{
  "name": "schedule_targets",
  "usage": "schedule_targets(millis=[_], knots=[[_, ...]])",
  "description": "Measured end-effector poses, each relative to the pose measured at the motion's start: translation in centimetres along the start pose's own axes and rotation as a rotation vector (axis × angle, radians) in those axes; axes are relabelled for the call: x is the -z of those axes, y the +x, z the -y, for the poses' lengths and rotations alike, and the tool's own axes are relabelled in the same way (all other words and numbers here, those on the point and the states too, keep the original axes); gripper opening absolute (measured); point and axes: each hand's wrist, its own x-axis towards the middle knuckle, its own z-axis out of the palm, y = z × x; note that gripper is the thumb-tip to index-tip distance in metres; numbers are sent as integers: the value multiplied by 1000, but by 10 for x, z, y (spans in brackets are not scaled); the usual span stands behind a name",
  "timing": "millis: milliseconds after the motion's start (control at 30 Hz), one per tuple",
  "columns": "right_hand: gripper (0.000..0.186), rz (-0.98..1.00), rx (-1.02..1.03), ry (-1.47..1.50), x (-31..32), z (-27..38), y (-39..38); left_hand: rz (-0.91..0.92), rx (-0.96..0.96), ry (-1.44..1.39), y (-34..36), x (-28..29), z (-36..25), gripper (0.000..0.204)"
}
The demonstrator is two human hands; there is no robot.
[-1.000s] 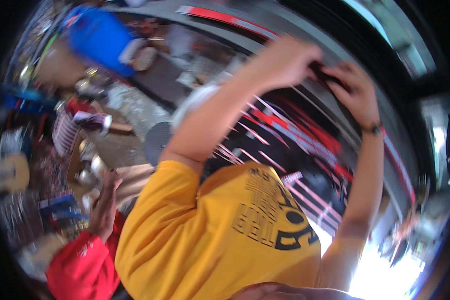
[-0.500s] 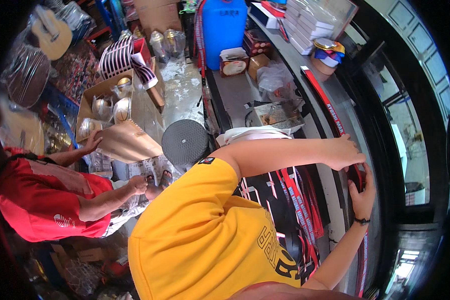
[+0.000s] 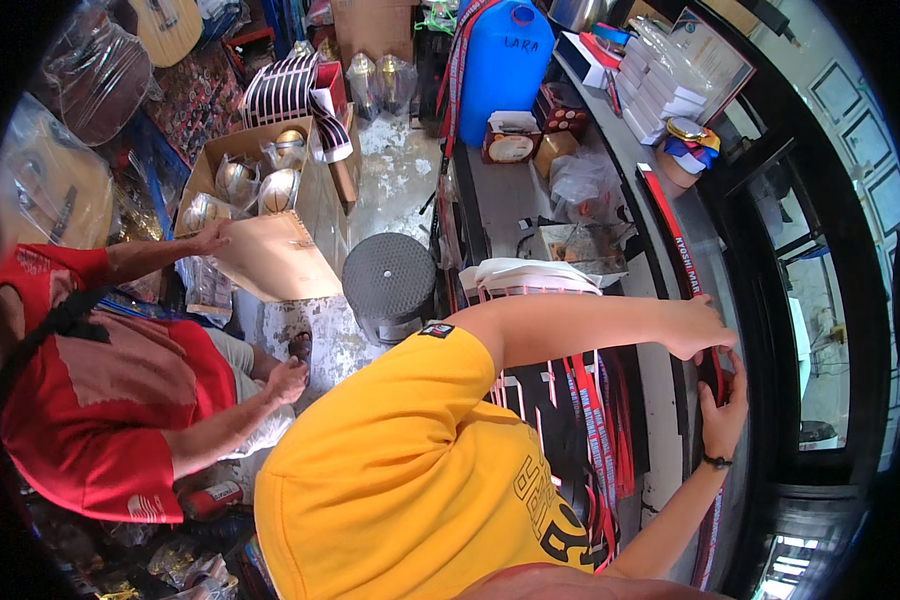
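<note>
My left hand reaches across from my yellow-sleeved arm to a long red strap with white lettering, lying along the narrow dark ledge at the right. Its fingers are curled tightly on the strap. Just below it, my right hand, with a dark band at the wrist, grips the same strap where it looks dark and bunched between thumb and fingers. The two hands nearly touch. Under my arms lie many red, black and white printed straps. A stack of white sheets sits just beyond my left forearm.
A co-worker in red stands at the left, one hand on an open carton of wrapped trophies. A dark round stool, blue drum, white boxes and wrapped guitars surround me. A black-framed glass partition borders the right.
The view was blurred and turned a second ago and has since steadied. My hands remain together on the strap. The co-worker's upper hand has shifted along the carton.
</note>
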Motion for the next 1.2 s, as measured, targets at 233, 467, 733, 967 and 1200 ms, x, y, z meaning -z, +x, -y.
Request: schedule_targets(millis=[233, 467, 733, 967, 1200], knots=[[66, 6, 21, 50, -1, -1, 0, -9, 11, 37, 1, -5, 6, 37], [59, -4, 50, 4, -1, -10, 1, 19, 41, 20, 1, -1, 2, 40], [49, -20, 96, 36, -3, -8, 1, 39, 61, 60, 2, -3, 2, 44], [47, 25, 72, 66, -1, -6, 1, 79, 65, 14, 3, -6, 12, 38], [46, -15, 134, 68, -2, -7, 1, 86, 47, -14, 2, 1, 6, 41]])
